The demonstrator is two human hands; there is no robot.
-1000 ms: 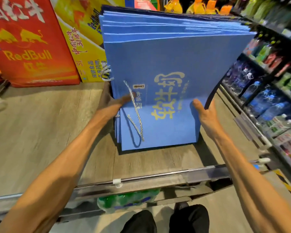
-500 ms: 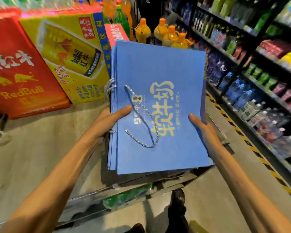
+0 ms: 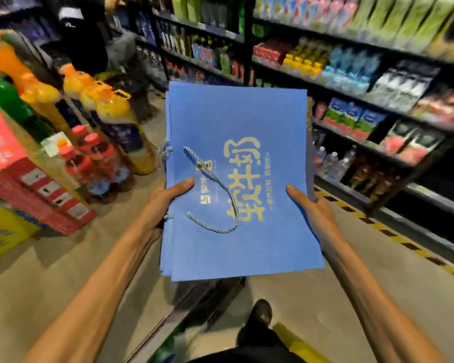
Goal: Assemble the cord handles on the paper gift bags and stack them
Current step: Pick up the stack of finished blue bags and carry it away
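Carrying the stack of blue paper gift bags (image 3: 233,113) flat in front of me, I have it off any surface, in the air above the floor, between the drinks shelves (image 3: 378,100) on the right and the orange-capped bottles (image 3: 108,106) on the left. My left hand (image 3: 165,200) grips the left edge, thumb laid over the top bag, the other fingers underneath where I cannot see them. My right hand (image 3: 315,216) grips the right edge the same way, thumb on top and fingers hidden below. The top bag's twisted cord handle (image 3: 215,195) lies in a loose loop on the printed face, just right of my left thumb, and more cord ends (image 3: 164,150) bunch out at the left edge, farther off than that thumb. I judge the handles I can see to be fitted, so this step is taking the pile to where it will be set down. To do it well I should hold the pile level and squeeze evenly from both sides. The near edges fan a little, and tipping would probably let the bags slide. I'd also watch that no loose cord snags on a bottle.
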